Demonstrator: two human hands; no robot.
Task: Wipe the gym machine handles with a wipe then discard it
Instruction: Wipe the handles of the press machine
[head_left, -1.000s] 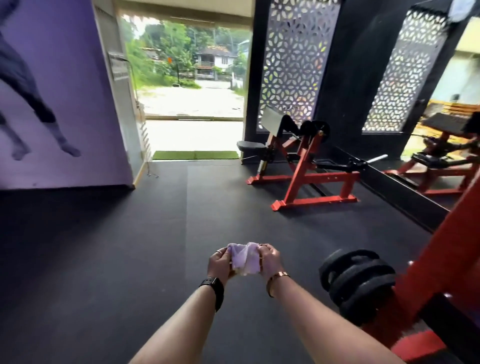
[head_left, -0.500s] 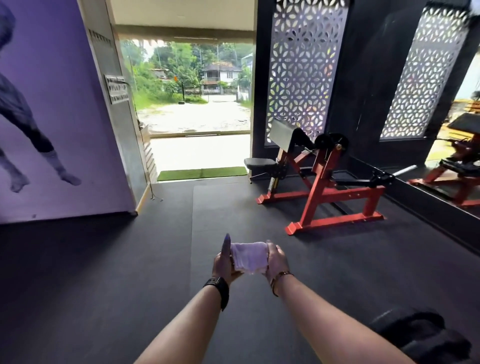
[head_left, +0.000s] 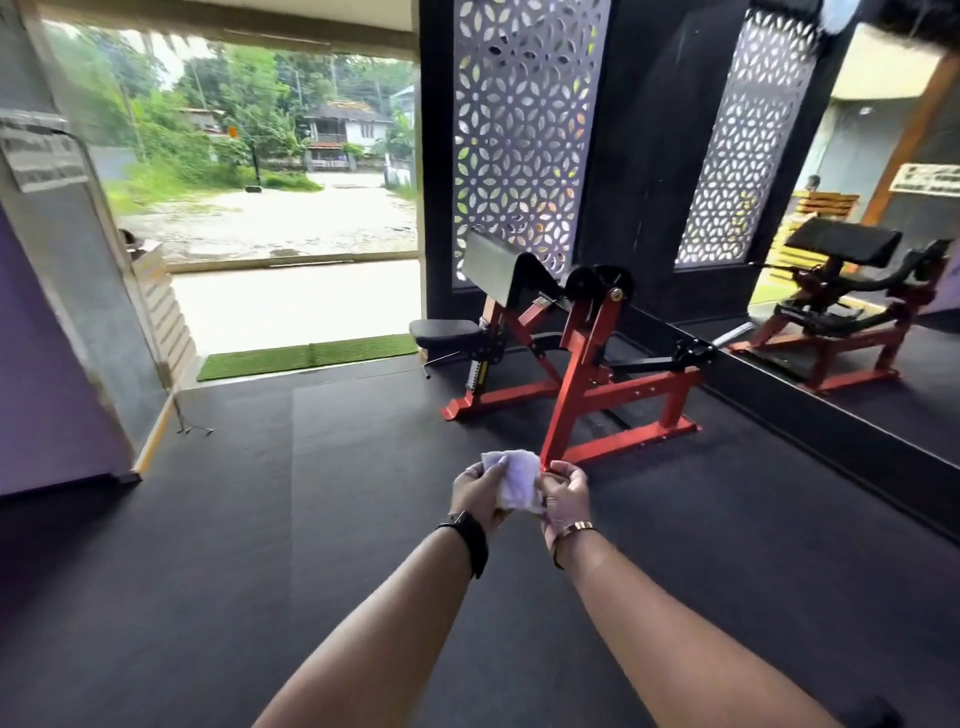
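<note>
A white crumpled wipe is held out in front of me between both hands. My left hand grips its left side, and my right hand pinches its right edge. Ahead to the right stands a red and black gym machine with a black seat, a grey pad and a black lever arm ending in a silver handle. The machine is well beyond my hands.
Black rubber flooring spreads all around. An open doorway with a green mat lies ahead left, next to a purple wall. A mirror on the right wall reflects the machine. Patterned screens line the black back wall.
I have walked closer to the red machine, and the weight plates at lower right have left the view. Both hands have kept hold of the wipe, which now looks more folded.
</note>
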